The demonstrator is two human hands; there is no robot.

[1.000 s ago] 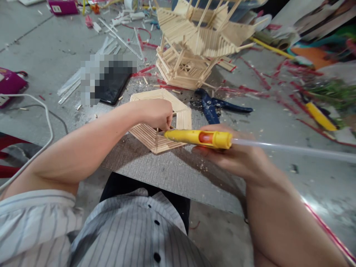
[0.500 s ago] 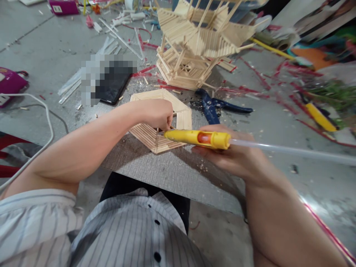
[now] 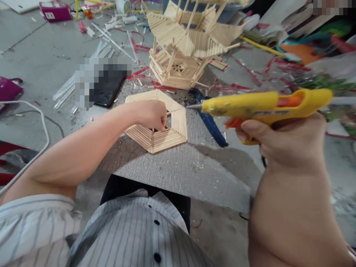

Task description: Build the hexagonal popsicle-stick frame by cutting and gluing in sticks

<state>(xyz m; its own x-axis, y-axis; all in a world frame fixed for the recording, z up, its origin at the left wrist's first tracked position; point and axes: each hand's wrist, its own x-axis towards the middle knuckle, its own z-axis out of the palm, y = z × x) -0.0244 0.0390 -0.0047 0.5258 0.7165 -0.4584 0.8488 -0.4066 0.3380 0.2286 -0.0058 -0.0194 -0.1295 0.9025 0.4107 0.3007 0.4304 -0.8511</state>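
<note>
Grained grey tabletop (image 3: 172,174) | left hand (image 3: 154,115) curled at slatted wooden hexagon (image 3: 179,122) | right hand (image 3: 292,142) gripping plastic glue gun (image 3: 241,104)

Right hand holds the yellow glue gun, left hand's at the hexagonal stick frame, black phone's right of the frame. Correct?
Wrong side: the head view shows the black phone left of the hexagonal stick frame. The rest stands: right hand holds the yellow glue gun, left hand at the frame.

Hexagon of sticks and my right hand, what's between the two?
In the head view, a blue tool lies on the table between the hexagon and your right hand; the yellow glue gun in that hand juts across it.
</note>
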